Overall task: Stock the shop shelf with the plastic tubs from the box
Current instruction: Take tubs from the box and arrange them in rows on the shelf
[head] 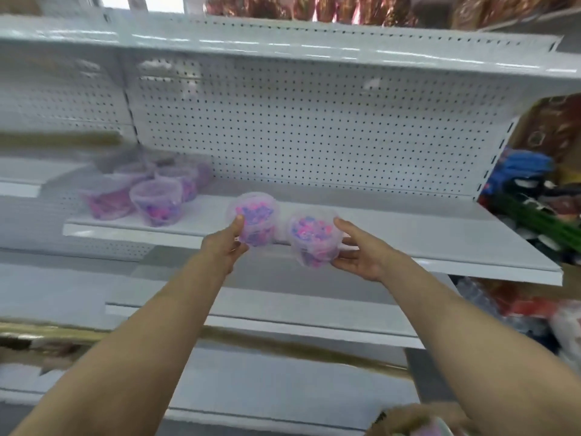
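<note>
White pegboard backs the shelf (377, 234), more tubs (157, 199) clustered at its left. Both arms reach out — left hand (224, 247) grips one tub (254, 220), right hand (361, 253) cradles another tub (312, 239), both just above the shelf's front edge.

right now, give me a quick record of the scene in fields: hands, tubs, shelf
left hand: grips a clear plastic tub of pink and purple pieces
right hand: holds a second clear plastic tub of the same kind
shelf: white metal shelf, pegboard back
already stocked: cluster of like tubs at the shelf's left end
held tubs: at the front edge; whether set down, unclear
</note>
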`<state>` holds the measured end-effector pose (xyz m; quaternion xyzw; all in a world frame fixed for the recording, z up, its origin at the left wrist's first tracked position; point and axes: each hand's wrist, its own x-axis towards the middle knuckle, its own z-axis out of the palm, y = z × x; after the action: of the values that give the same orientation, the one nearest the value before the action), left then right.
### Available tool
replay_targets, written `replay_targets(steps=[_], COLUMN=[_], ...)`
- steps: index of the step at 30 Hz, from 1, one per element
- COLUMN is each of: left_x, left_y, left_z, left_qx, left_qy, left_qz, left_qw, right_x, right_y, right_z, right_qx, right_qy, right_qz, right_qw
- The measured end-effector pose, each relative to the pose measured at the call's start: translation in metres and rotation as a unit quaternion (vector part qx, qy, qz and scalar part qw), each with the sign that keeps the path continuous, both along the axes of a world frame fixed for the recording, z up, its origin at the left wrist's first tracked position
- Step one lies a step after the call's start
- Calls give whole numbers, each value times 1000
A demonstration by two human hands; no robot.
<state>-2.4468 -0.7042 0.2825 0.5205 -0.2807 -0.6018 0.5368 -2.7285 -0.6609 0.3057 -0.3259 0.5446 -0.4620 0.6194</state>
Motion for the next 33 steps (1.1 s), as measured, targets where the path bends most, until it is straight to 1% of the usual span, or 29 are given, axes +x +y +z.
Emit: replay_targets(steps=[5, 7, 13, 17, 21, 22, 23, 25, 27, 30, 33], left_x=[5, 6, 16, 21, 29, 33, 37, 47, 50, 40, 38], left_y=[-78, -109, -172, -197, -213, -214, -218, -229, -240, -217, -207], left_z=[15, 20, 29, 24, 21, 20, 15, 1, -9, 13, 18], left_qx=[9, 12, 34, 40, 37, 40, 46, 56, 17, -71, -138], left_qy=[-28, -22, -74, -63, -56, -65, -93, -180, -244, -319, -408], left_qz=[35, 53, 87, 90, 107, 106, 106, 112, 135, 157, 146], left_qw=[999, 998, 993, 993, 992, 991, 989, 976, 960, 932, 891], right_x=[4, 8, 24, 36, 47, 49, 51, 55, 61, 70, 79], right_y=[-82, -114, -184, -208, -213, -212, -212, -211, -211, -211, -209], right_z=[12, 19, 34, 29, 25, 24, 24, 23, 22, 20, 17], right_qx=[1, 3, -22, -9, -6, -6, -5, -1, 2, -3, -12], right_qy=[24, 34, 40, 37, 34, 33, 32, 36, 49, 74, 113], right_qz=[36, 48, 61, 52, 41, 34, 27, 5, -12, -29, -46], right_qw=[999, 998, 997, 998, 999, 999, 999, 999, 999, 997, 992])
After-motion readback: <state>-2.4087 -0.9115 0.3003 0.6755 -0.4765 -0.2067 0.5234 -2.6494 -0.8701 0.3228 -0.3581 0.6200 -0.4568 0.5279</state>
